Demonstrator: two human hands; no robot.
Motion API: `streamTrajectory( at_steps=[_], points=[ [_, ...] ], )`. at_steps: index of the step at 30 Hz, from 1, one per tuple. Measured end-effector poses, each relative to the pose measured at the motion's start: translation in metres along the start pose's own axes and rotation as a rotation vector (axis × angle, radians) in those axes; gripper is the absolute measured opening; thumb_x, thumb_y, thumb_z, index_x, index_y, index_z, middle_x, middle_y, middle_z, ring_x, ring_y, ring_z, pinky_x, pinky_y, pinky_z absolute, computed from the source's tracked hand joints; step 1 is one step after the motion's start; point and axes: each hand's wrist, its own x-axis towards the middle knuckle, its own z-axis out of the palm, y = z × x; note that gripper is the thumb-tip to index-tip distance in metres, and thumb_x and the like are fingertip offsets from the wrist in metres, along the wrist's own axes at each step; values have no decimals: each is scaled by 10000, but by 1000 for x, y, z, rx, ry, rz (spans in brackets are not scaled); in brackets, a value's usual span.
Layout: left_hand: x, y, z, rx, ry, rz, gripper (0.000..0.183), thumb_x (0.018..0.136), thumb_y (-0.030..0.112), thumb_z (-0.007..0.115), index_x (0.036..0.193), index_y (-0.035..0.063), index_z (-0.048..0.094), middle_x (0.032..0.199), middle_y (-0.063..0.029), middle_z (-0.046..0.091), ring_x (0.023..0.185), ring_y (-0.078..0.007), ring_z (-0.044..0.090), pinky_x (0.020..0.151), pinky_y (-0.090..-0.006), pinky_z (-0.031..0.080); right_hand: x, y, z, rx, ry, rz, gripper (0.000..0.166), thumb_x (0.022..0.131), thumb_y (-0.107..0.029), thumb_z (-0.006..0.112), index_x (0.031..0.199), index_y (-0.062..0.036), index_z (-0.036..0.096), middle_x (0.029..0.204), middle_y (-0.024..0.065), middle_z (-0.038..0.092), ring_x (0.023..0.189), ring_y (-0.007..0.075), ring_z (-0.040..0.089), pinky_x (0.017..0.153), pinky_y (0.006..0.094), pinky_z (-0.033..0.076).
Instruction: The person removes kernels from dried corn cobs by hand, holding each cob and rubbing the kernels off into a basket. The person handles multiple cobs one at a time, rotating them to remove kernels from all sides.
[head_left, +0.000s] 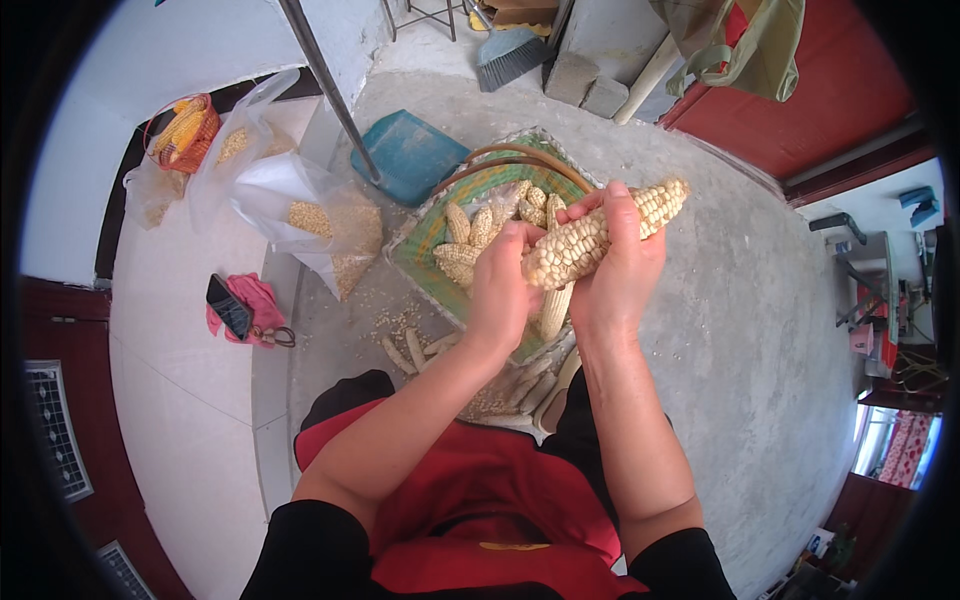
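Note:
A dried ear of white corn (574, 253) is held slantwise above a basket, its kernels still on the cob. My right hand (626, 262) grips it around the middle, thumb across the top. At its lower left end, my left hand (501, 281) curls against the cob, with some fingers hidden behind it. Below both hands stands the green and yellow woven basket (427, 244) with brown handles (517, 154). Several more ears of corn (469, 232) lie in it, and one long ear (556, 311) leans near its front side, partly covered by my hands.
Stripped cobs (405, 352) and loose kernels (390, 319) lie on the concrete floor. A blue dustpan (409, 154) stands behind the basket. On the left are plastic bags of kernels (311, 217), a red basket of yellow corn (187, 131), and a phone (229, 306) on a pink cloth (259, 296).

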Motion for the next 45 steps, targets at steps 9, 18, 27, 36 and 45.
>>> streamTrajectory(
  at_steps=[9,18,27,36,45],
  points=[
    [10,-23,-9,360,66,335,431,980,406,320,1042,22,505,790,-7,552,552,-38,452,447,-182,329,-3,5,0,43,46,11,263,912,-225,566,1029,-35,425,837,64,554,746,141,568,651,292,490],
    [13,-21,-10,315,154,229,419,954,309,304,902,-27,549,796,-100,574,743,-183,535,714,-325,425,-12,8,1,-160,-2,-129,203,919,-177,540,1014,-41,422,837,96,566,761,173,575,701,311,484],
    [3,-8,-2,42,139,69,353,952,300,315,868,32,531,762,-52,556,647,-109,525,539,-241,433,-15,9,2,-210,-61,-168,252,899,-183,573,1029,-35,415,834,88,568,757,156,565,693,294,475],
    [6,-12,-2,33,110,63,350,973,382,329,904,90,508,710,6,543,457,-39,418,370,-185,265,-13,7,1,-177,-106,-125,256,897,-190,572,1029,-35,417,834,94,564,744,161,566,684,294,475],
    [8,-9,-12,-130,-171,-78,301,955,298,290,946,72,488,715,-15,528,472,-34,377,377,-189,218,5,-2,-8,-14,-82,-29,215,913,-185,552,994,-38,417,794,90,575,681,146,572,599,283,485]
  ],
)
